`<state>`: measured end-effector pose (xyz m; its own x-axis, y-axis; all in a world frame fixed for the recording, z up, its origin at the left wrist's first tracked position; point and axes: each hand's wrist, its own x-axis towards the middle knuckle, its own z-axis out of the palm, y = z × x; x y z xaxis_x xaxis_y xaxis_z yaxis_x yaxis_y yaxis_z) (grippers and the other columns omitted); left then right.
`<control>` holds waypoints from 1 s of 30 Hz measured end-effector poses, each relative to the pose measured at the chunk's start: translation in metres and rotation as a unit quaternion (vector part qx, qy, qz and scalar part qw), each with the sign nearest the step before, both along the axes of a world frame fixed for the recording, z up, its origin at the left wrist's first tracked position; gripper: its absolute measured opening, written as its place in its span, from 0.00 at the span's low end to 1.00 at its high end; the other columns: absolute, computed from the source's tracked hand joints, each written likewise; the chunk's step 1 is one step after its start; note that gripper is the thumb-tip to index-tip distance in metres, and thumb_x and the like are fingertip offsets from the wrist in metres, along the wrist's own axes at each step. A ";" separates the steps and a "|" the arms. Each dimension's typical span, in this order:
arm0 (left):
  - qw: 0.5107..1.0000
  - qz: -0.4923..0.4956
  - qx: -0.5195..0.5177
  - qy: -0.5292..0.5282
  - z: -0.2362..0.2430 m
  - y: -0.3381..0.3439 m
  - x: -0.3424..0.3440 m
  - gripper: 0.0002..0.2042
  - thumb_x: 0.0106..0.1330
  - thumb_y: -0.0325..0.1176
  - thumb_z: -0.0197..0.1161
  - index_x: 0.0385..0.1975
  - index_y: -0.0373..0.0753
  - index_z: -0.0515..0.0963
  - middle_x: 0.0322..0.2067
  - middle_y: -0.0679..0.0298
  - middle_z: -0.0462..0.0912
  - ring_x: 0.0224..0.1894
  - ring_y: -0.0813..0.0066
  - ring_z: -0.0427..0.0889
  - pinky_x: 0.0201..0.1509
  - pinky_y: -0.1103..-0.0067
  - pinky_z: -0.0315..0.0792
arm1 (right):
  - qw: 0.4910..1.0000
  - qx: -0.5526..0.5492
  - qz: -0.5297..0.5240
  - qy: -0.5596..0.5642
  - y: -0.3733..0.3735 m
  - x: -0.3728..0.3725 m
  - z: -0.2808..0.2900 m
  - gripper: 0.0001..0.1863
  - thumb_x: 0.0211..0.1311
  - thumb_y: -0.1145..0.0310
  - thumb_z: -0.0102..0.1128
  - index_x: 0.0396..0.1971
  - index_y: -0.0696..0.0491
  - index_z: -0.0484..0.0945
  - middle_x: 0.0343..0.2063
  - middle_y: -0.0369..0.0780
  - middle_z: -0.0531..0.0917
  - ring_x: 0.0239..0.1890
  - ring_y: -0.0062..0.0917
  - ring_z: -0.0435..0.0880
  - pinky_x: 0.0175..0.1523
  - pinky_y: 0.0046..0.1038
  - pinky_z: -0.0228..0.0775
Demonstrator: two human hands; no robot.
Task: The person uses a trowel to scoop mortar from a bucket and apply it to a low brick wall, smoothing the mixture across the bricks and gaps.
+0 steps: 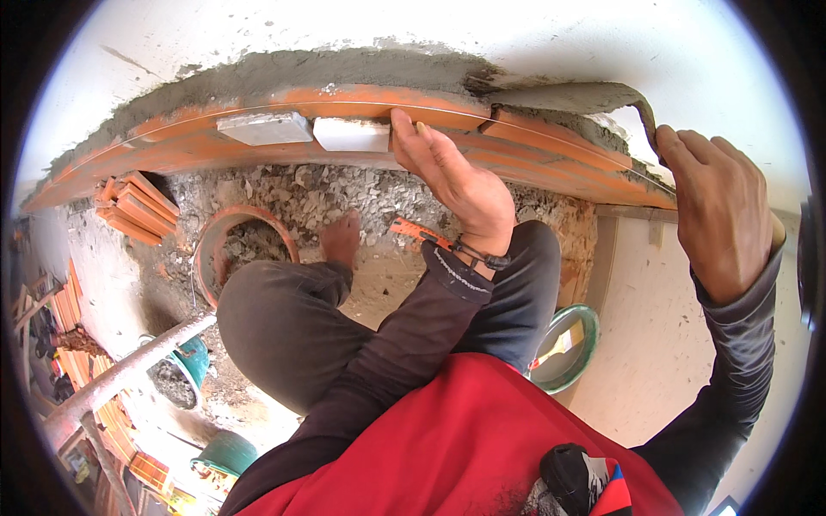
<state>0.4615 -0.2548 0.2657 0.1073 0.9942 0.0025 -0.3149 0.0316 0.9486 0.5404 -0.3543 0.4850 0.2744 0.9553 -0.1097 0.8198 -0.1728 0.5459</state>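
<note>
My right hand (724, 211) grips a trowel, its fingers wrapped round the handle. The mortar-smeared trowel blade (564, 97) lies along the wall, over the orange bricks (551, 138). My left hand (456, 181) holds nothing, its fingers stretched out with the tips at the front edge of the brick course. Two white slab-like pieces (265, 129) sit on the course to the left of that hand. Grey wet mortar (301, 73) fills the joint between bricks and white wall. A thin taut string (404, 105) runs along the bricks.
An orange round basin (200, 262) stands by my left knee, near stacked bricks (138, 211). A green bucket with a brush (585, 344) is at my right. An orange-handled tool (419, 230) lies below my left hand. A pole (129, 378) crosses at lower left near green buckets (225, 454).
</note>
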 end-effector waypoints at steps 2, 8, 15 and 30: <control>1.000 -0.003 0.024 0.005 -0.001 -0.001 0.000 0.27 0.79 0.40 0.32 0.67 0.22 0.48 0.66 0.40 0.49 0.69 0.51 0.50 0.72 0.63 0.46 | 1.000 0.002 0.014 -0.005 -0.001 0.003 0.001 0.09 0.56 0.81 0.56 0.38 0.58 0.75 0.25 0.44 0.79 0.25 0.34 0.76 0.34 0.34 0.71; 1.000 -0.004 -0.009 -0.014 -0.004 0.000 -0.001 0.23 0.78 0.31 0.35 0.67 0.24 0.48 0.66 0.39 0.53 0.68 0.45 0.52 0.71 0.59 0.47 | 1.000 0.001 0.026 -0.003 -0.001 0.004 0.002 0.10 0.55 0.82 0.57 0.38 0.59 0.75 0.26 0.44 0.80 0.26 0.35 0.77 0.35 0.33 0.71; 0.996 -0.004 0.080 0.042 -0.008 -0.003 -0.002 0.24 0.79 0.36 0.32 0.67 0.24 0.47 0.67 0.40 0.49 0.69 0.49 0.51 0.70 0.59 0.51 | 0.998 0.044 -0.046 0.008 -0.017 0.001 0.011 0.10 0.56 0.79 0.56 0.39 0.59 0.76 0.27 0.44 0.77 0.29 0.37 0.77 0.37 0.36 0.69; 0.998 0.060 0.009 -0.036 -0.005 0.000 -0.003 0.25 0.77 0.47 0.35 0.67 0.39 0.58 0.64 0.64 0.60 0.60 0.69 0.61 0.61 0.72 0.54 | 0.903 0.169 -0.228 0.323 -0.050 -0.007 -0.021 0.12 0.63 0.69 0.59 0.39 0.64 0.76 0.20 0.48 0.74 0.22 0.37 0.73 0.32 0.35 0.64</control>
<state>0.4587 -0.2546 0.2611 -0.0127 0.9996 0.0233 -0.3823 -0.0264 0.9237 0.5336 -0.4044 0.4641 0.6299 0.7687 -0.1112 0.7505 -0.6393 -0.1675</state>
